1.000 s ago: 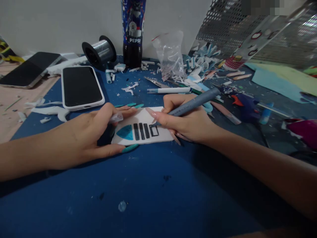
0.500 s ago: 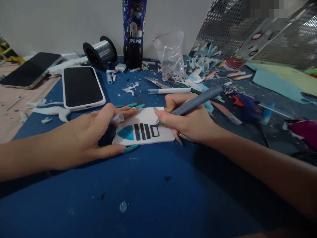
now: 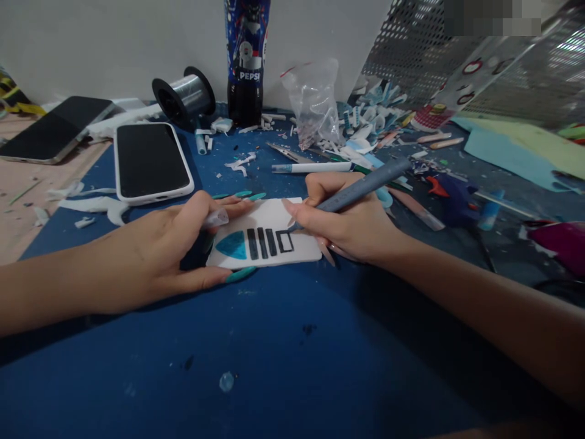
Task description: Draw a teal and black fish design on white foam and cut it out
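Note:
A small white board (image 3: 281, 211) lies flat on the blue work surface, with a blue pointed shape, several dark filled bars and a dark-outlined rectangle drawn on it. My left hand (image 3: 178, 244) is closed on its left end, the thumb along the near edge and fingers on the far side. A short pale, clear piece (image 3: 218, 217) shows at a left finger; I cannot tell what it is. My right hand (image 3: 350, 219) is closed around a grey-blue marker (image 3: 365, 185), its tip low beside the outlined rectangle. Right fingertips rest at the board's right edge.
Behind the board lie a white pen (image 3: 315, 167) and a white-cased phone (image 3: 153, 161). Farther back stand a wire spool (image 3: 186, 94), a Pepsi bottle (image 3: 245, 79) and a clear plastic bag (image 3: 315, 103). Scraps (image 3: 375, 116) pile up beside them. A dark blue glue gun (image 3: 459, 198) lies right.
The whole view has shifted very slightly. Both hands, the marker and the board keep nearly the same positions, and no new mark is plain to see.

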Motion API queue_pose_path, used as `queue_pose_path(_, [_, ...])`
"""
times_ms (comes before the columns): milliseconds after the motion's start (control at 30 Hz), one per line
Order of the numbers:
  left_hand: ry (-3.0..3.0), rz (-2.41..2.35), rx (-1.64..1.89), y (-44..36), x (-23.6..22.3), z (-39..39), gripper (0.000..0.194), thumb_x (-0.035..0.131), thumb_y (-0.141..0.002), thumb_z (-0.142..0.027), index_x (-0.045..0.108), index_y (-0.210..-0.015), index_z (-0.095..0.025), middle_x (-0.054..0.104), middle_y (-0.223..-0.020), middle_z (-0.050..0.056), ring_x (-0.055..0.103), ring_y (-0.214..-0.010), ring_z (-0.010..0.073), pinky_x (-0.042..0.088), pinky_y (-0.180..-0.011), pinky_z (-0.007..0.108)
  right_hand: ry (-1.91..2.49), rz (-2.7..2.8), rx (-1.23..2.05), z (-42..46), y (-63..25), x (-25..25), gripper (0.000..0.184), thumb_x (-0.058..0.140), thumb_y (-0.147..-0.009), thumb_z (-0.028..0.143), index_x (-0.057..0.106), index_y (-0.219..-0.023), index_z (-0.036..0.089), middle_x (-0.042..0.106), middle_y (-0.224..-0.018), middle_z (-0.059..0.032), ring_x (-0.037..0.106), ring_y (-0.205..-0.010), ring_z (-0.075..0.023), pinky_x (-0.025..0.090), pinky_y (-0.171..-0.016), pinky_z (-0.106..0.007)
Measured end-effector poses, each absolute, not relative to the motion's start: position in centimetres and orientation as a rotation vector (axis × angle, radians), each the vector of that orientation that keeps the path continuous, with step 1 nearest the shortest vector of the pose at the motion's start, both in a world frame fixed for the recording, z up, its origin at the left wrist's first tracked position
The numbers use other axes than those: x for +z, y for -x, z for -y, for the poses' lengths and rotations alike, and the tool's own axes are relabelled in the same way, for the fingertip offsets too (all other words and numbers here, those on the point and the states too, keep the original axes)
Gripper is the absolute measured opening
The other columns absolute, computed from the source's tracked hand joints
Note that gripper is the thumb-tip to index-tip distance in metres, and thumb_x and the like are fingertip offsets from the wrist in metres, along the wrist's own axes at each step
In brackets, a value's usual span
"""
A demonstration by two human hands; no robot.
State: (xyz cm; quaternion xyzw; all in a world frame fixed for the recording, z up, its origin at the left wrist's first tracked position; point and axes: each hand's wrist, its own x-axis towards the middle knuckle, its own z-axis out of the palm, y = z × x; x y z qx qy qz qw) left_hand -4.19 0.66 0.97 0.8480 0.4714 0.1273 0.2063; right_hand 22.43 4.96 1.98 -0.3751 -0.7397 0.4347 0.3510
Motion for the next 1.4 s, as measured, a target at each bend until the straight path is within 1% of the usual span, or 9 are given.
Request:
queue_pose_path(133, [-2.35,-1.26,0.327,4.2,1.0,-0.7,0.048,0.052,-0.092,-0.075,0.046,-0.11,-0.03,0.05,-0.162,0.006,0.069,-0.124,0.0414,0.066,-0.085,0.053,0.886,1.955,1.31,-5.0,-22.7,2.2,0.047,0.078,-0.084,0.013,0.039,-0.059,0.022,0.041,-0.048,0.0094,0.045,-0.039,-0.0069,0.036,-0.038,-0.021])
queue_pose_path(233, [-2.343,-1.284,0.386,4.3,0.9,-0.9,0.047,0.051,-0.093,-0.074,0.046,-0.113,-0.031,0.051,-0.161,0.005,0.066,-0.129,0.0404,0.065,-0.091,0.053,0.949,1.955,1.276,-5.0,-22.7,2.3,0.046,0.074,-0.087,0.013,0.038,-0.059,0.022,0.041,-0.047,0.009,0.046,-0.038,-0.0065,0.036,-0.037,-0.02])
queue_pose_path(400, [-2.398,-1.203,0.288,4.5,0.9,-1.0,0.047,0.054,-0.093,-0.072,0.044,-0.114,-0.032,0.05,-0.162,0.005,0.071,-0.122,0.0406,0.067,-0.079,0.05,0.961,1.878,1.258,-5.0,-22.5,2.0,0.051,0.079,-0.082,0.014,0.035,-0.059,0.022,0.038,-0.049,0.0097,0.044,-0.038,-0.0049,0.036,-0.036,-0.018])
queue_pose_path(533, [-2.362,-1.298,0.389,4.1,0.9,-0.5,0.046,0.048,-0.095,-0.074,0.044,-0.112,-0.032,0.051,-0.162,0.002,0.067,-0.129,0.0389,0.065,-0.088,0.052,0.966,1.893,1.258,-5.0,-22.5,2.0,0.048,0.075,-0.088,0.016,0.036,-0.06,0.022,0.041,-0.05,0.0085,0.046,-0.04,-0.0061,0.036,-0.037,-0.019])
queue_pose_path(700, [-2.41,-1.251,0.314,4.5,0.9,-0.9,0.043,0.051,-0.095,-0.072,0.04,-0.105,-0.032,0.051,-0.161,0.002,0.071,-0.121,0.0406,0.066,-0.071,0.05,0.849,2.005,1.27,-5.0,-22.7,2.1,0.049,0.076,-0.084,0.011,0.037,-0.057,0.022,0.039,-0.048,0.0088,0.041,-0.041,-0.0054,0.033,-0.04,-0.02])
queue_pose_path(867, [-2.424,-1.168,0.281,4.8,0.8,-1.5,0.042,0.056,-0.095,-0.066,0.041,-0.114,-0.032,0.048,-0.164,0.003,0.065,-0.132,0.04,0.067,-0.087,0.051,0.894,1.967,1.225,-5.1,-22.7,2.1,0.047,0.072,-0.089,0.013,0.038,-0.058,0.022,0.039,-0.048,0.0091,0.042,-0.041,-0.0049,0.031,-0.041,-0.021])
queue_pose_path(1133, [-2.344,-1.213,0.276,4.6,0.9,-1.2,0.043,0.059,-0.092,-0.064,0.047,-0.113,-0.029,0.053,-0.16,0.008,0.066,-0.13,0.0415,0.063,-0.097,0.053,0.769,2.056,1.254,-5.3,-22.8,2.0,0.044,0.07,-0.086,0.009,0.038,-0.058,0.021,0.039,-0.05,0.0093,0.04,-0.043,-0.0043,0.029,-0.044,-0.022])
queue_pose_path(1267, [-2.352,-1.2,0.319,4.7,0.9,-1.3,0.04,0.057,-0.095,-0.062,0.044,-0.115,-0.029,0.047,-0.164,0.006,0.057,-0.142,0.0389,0.058,-0.106,0.052,0.796,2.042,1.233,-5.2,-22.8,2.0,0.046,0.068,-0.081,0.003,0.034,-0.056,0.021,0.035,-0.051,0.0087,0.037,-0.046,-0.0044,0.026,-0.044,-0.022])
queue_pose_path(1400, [-2.423,-1.14,0.224,4.9,0.9,-1.6,0.043,0.056,-0.097,-0.063,0.039,-0.119,-0.03,0.043,-0.167,0.007,0.057,-0.142,0.0387,0.061,-0.101,0.051,0.888,2.025,1.233,-5.0,-22.7,2.3,0.048,0.068,-0.079,0.0,0.031,-0.055,0.021,0.029,-0.051,0.0087,0.034,-0.045,-0.0043,0.023,-0.042,-0.022])
